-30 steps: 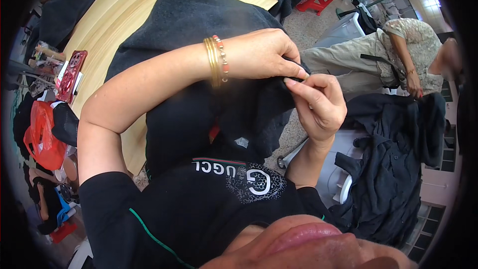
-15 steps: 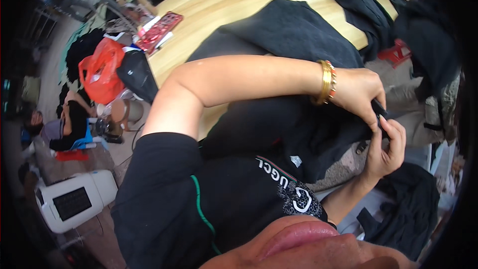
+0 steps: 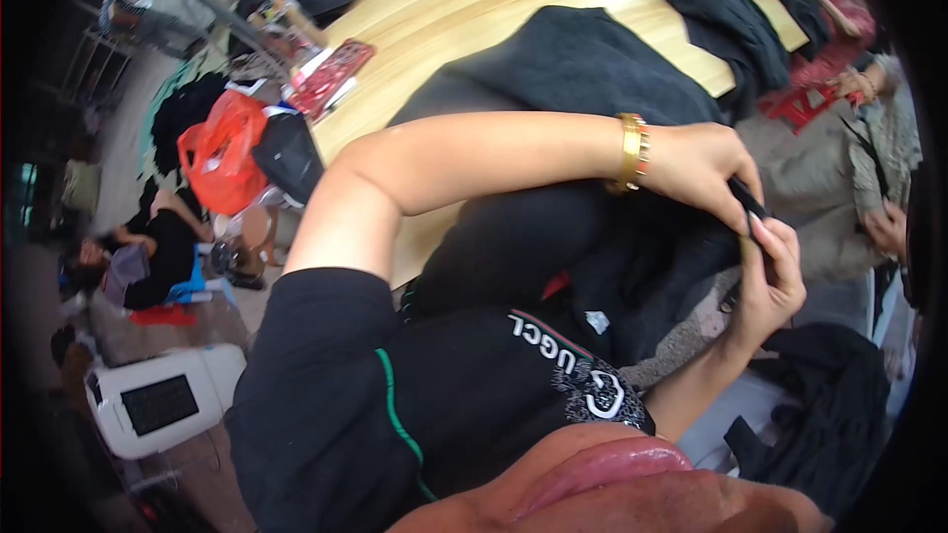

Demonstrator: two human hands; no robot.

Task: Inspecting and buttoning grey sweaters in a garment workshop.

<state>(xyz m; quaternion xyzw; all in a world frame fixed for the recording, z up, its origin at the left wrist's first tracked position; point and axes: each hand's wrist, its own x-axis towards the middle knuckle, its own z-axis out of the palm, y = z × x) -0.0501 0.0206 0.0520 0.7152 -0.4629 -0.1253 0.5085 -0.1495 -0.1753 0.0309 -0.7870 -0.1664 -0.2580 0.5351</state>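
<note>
Fingertips of the left hand [image 3: 699, 166] and right hand [image 3: 775, 281] pinch black cloth [image 3: 642, 242] beside the pale wooden table [image 3: 474, 15]; a red plastic bag [image 3: 222, 158] sits left, and a white boxy machine [image 3: 212, 385] stands near a seated co-worker [image 3: 148, 262].

Dark cloth [image 3: 592, 59] lies on a wooden table [image 3: 474, 2], a red phone [image 3: 336, 77] near its edge.

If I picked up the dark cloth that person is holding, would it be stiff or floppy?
Probably floppy: the dark cloth falls in soft folds away from the left hand and right hand. It likely wouldn't be very slippery, since its surface looks matte rather than shiny.
</note>
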